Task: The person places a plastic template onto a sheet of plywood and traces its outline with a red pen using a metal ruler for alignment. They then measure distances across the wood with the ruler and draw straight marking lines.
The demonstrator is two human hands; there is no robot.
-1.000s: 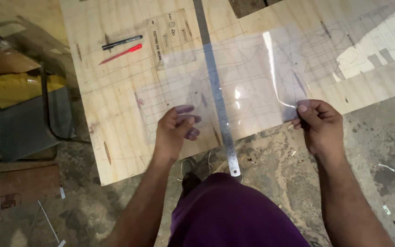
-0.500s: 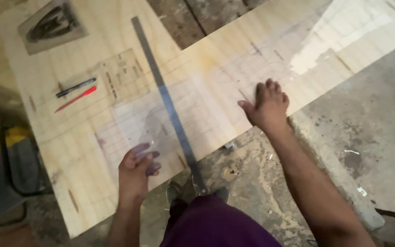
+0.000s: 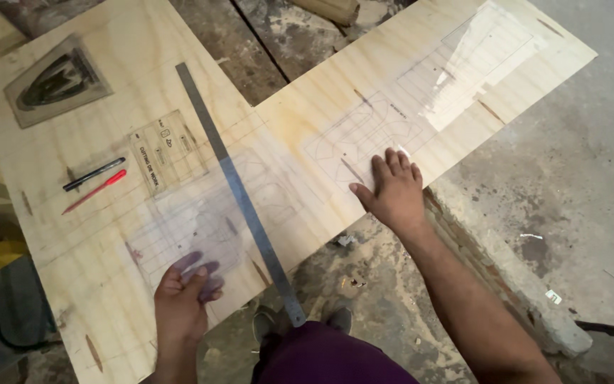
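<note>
A large L-shaped plywood sheet (image 3: 143,92) lies on the ground, with faint drawn outlines on it. My left hand (image 3: 182,299) grips the near edge of a clear plastic template sheet (image 3: 193,220) that rests on the plywood, fingers seen through the plastic. My right hand (image 3: 391,190) lies flat, fingers spread, on the plywood near its front edge beside a drawn outline (image 3: 360,139). A long steel ruler (image 3: 239,192) runs diagonally between my hands, its near end past the plywood's edge.
A black pen (image 3: 94,173) and a red pen (image 3: 95,191) lie at the left. A small clear template (image 3: 168,149) and a dark shield-shaped piece (image 3: 57,80) sit farther back. Another clear sheet (image 3: 485,57) lies at the far right. Rough concrete floor (image 3: 570,178) surrounds the plywood.
The view has swung right and back. My right hand let go of the clear sheet's corner and moved right to lie flat on the plywood. My left hand still holds the sheet.
</note>
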